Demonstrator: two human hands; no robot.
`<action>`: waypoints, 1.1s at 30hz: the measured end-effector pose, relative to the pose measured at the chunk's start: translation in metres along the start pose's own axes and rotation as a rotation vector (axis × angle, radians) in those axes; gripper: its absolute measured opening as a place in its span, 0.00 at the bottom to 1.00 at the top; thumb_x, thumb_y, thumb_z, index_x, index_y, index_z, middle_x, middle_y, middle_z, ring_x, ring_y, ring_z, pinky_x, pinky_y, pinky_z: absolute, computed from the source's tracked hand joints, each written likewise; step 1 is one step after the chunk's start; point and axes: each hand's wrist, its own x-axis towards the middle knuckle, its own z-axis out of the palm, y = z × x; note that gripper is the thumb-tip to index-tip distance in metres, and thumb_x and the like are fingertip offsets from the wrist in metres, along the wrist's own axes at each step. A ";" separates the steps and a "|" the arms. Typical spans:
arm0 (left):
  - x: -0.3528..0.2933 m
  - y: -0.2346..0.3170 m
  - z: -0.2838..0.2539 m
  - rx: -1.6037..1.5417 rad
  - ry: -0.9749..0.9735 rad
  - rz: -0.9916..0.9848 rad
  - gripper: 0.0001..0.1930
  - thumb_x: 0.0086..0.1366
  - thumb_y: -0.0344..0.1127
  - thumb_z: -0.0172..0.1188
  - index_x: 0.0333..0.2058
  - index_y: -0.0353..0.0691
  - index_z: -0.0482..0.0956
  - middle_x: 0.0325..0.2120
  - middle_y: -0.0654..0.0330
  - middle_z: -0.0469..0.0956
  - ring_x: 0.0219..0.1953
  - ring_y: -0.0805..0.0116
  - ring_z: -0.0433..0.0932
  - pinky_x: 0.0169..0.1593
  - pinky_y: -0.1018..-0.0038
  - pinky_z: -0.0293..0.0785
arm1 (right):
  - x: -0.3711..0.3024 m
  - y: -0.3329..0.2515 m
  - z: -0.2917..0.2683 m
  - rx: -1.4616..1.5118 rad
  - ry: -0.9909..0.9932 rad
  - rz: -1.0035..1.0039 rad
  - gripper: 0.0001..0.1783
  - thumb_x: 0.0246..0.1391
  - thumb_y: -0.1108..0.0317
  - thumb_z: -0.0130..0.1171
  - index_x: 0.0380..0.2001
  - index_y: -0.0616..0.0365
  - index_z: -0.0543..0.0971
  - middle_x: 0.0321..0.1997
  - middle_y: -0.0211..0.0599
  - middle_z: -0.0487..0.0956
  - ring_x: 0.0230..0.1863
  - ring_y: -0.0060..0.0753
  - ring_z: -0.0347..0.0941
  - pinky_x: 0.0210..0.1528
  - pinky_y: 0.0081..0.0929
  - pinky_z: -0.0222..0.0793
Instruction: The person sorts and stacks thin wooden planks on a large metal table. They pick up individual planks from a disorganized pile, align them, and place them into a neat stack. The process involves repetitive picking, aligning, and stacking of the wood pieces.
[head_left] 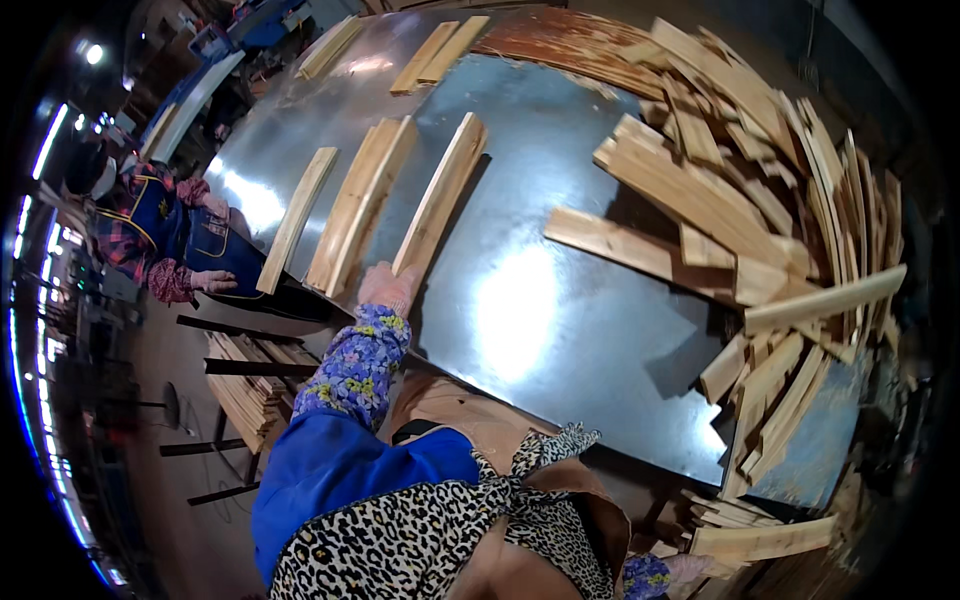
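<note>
My left hand [385, 288], in a floral sleeve, grips the near end of a long wooden plank [440, 195] standing on edge on the metal-topped table. Just left of it, several planks [362, 205] sit side by side, and a thinner strip [298, 220] lies farther left. At the lower right, my right hand [686, 568] is beside a low stack of wood, by a curved pale board [765, 540]. Its fingers are too small and dim to make out, so whether it holds a piece is unclear.
A big heap of loose planks [700, 205] covers the table's right side. Across the shiny tabletop [590, 370], more strips [440, 55] lie at the far edge. Another person [170, 225] in a blue apron stands at the left, near a rack of stacked wood [250, 385].
</note>
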 end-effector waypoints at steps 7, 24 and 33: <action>0.115 -0.096 -0.026 0.255 0.122 0.340 0.26 0.65 0.48 0.67 0.57 0.41 0.78 0.49 0.51 0.82 0.49 0.52 0.83 0.53 0.57 0.79 | -0.179 -0.266 0.115 0.396 -0.315 0.089 0.21 0.77 0.58 0.57 0.60 0.63 0.83 0.53 0.41 0.86 0.51 0.34 0.83 0.53 0.31 0.80; 0.370 -0.199 -0.065 -0.350 -0.054 0.373 0.22 0.77 0.45 0.54 0.61 0.38 0.80 0.57 0.41 0.82 0.59 0.39 0.80 0.64 0.54 0.76 | -0.508 -0.484 0.358 0.276 -1.823 -0.093 0.34 0.73 0.48 0.62 0.70 0.62 0.77 0.60 0.45 0.86 0.62 0.38 0.81 0.67 0.33 0.73; 0.422 -0.306 -0.046 0.093 -0.247 0.061 0.26 0.76 0.53 0.52 0.66 0.49 0.77 0.63 0.47 0.78 0.65 0.42 0.78 0.70 0.52 0.74 | -0.463 -0.358 0.327 0.293 -1.491 0.393 0.28 0.74 0.56 0.63 0.66 0.67 0.78 0.50 0.36 0.87 0.46 0.25 0.81 0.53 0.28 0.78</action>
